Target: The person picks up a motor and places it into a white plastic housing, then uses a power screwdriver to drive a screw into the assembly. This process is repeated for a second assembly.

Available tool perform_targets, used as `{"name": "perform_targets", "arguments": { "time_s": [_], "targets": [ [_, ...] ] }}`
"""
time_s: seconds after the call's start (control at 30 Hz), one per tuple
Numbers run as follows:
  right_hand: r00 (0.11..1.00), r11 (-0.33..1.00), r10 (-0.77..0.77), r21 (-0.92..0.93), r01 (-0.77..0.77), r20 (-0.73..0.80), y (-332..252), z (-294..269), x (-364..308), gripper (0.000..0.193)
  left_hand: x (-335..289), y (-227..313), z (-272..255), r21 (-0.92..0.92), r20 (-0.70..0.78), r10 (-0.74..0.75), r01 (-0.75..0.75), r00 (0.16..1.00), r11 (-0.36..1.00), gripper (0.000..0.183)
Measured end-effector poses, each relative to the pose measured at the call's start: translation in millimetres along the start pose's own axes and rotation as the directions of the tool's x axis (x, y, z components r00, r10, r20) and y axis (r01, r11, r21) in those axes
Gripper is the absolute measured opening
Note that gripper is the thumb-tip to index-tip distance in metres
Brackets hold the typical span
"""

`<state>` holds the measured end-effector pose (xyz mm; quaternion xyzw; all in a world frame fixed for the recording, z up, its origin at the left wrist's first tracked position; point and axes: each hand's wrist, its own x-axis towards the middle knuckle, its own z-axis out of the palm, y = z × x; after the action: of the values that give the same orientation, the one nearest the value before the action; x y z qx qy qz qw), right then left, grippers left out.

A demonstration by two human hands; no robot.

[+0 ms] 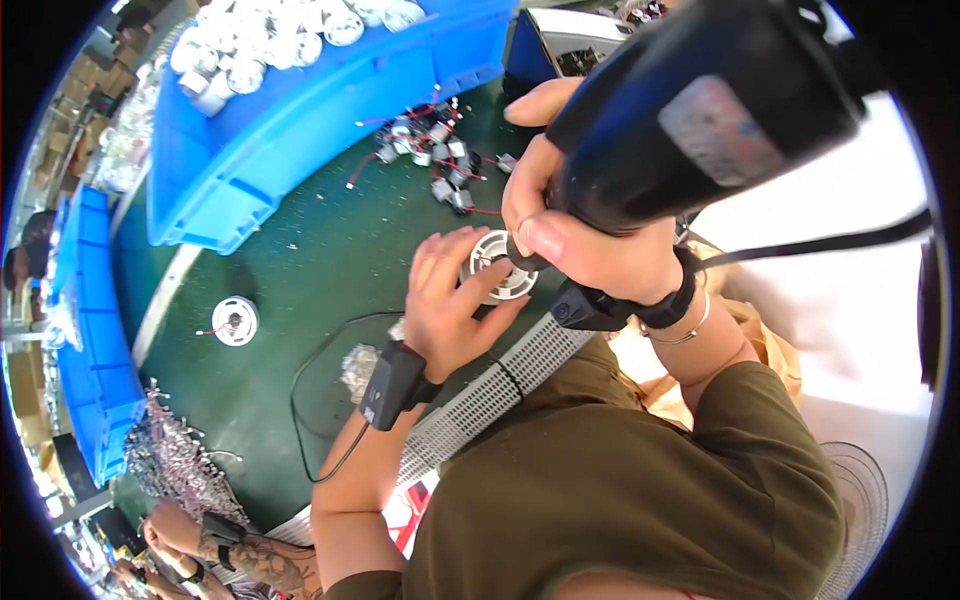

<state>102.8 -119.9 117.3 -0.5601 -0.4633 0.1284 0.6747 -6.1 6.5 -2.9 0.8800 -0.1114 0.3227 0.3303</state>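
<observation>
One power tool (690,130), two white discs (235,321) (490,246) on the tabletop (300,275).

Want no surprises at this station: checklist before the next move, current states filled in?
1. Left hand steadying the white round part: ok, fingers over and around it.
2. Right hand wrapped around the black power tool: ok.
3. Tool tip seated: cannot tell, contact point is too small and crowded by fingers.
4. Left fingertips well clear of the tip: not ok, one looks right beside it.
5. Black cable by the right wrist clear of the part: ok, runs off rightward.
6. Second white part out of the way: ok, lies apart at left.
</observation>
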Motion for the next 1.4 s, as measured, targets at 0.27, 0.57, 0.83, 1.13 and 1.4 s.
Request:
{"name": "perform_targets", "arguments": {
  "time_s": [0.27,0.57,0.83,1.13,1.4],
  "targets": [
    [0.981,0.960,-0.115,0.237,0.150,-0.154,-28,-38,11,0.018,-18,-28,-98,0.577,-0.288,-0.198,0.334,0.937,0.746,0.032],
    [0.971,0.992,-0.086,-0.114,0.062,-0.222,-2,-33,20,0.038,-11,-55,-141,0.849,-0.408,-0.188,0.447,0.894,0.282,0.034],
    [0.783,0.860,-0.461,-0.427,0.278,-0.418,31,-7,37,0.055,63,-108,-59,0.336,0.035,-0.468,0.430,0.883,0.838,0.031],
    [0.948,0.851,0.115,-0.521,0.060,0.297,65,7,24,0.041,79,-15,-89,0.061,0.260,-0.331,0.326,0.907,0.943,0.016],
    [0.959,0.909,0.133,-0.417,-0.017,0.249,53,-21,15,0.016,143,-70,-168,0.113,-0.336,-0.342,0.398,0.878,0.910,0.022]
  ]
}}
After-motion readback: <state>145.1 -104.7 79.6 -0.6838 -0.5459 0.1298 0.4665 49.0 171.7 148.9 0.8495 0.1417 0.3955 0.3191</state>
